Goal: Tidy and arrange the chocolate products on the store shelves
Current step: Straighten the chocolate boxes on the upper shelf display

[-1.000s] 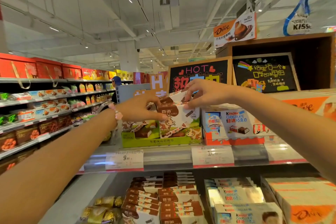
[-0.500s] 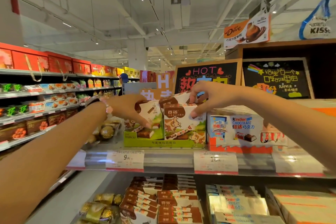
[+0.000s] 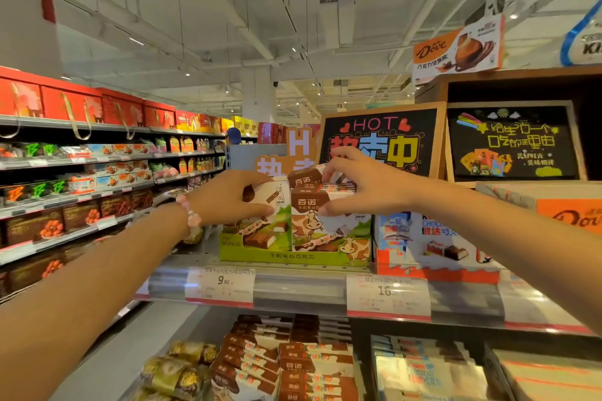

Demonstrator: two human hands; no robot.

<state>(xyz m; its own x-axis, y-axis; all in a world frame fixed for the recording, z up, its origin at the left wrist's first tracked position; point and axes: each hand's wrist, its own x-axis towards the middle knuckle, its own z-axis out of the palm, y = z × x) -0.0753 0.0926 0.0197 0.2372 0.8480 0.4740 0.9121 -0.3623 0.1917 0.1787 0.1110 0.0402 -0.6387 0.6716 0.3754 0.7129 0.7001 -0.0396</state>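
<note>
1. Brown-and-white cardboard chocolate boxes (image 3: 321,205) printed with a cartoon cow stand upright in a lime-green cardboard display tray (image 3: 294,255), and both hands are on them.
2. Right hand (image 3: 365,187) reaches over the top of the right-hand box in the tray, its thumb on the box's front face and its fingers curled over the stacked box tops behind, so it holds that box.
3. Left hand (image 3: 228,197) grips the left-hand box (image 3: 277,195) in the tray, thumb pressed across the front face, fingers wrapped round the far side; this box leans slightly.
4. A pink beaded bracelet (image 3: 190,213) sits on the left wrist.
5. The tray rests on the grey metal top shelf (image 3: 293,286), whose front rail carries white paper price tags (image 3: 224,283) just below the tray.
6. Just right of the tray stand white, blue and orange Kinder chocolate boxes (image 3: 433,238).
7. Behind the tray leans a wood-framed black chalkboard sign (image 3: 381,140) reading HOT.
8. Below the tray, on the lower shelf, lie stacked brown-and-white chocolate bars (image 3: 293,365).
</note>
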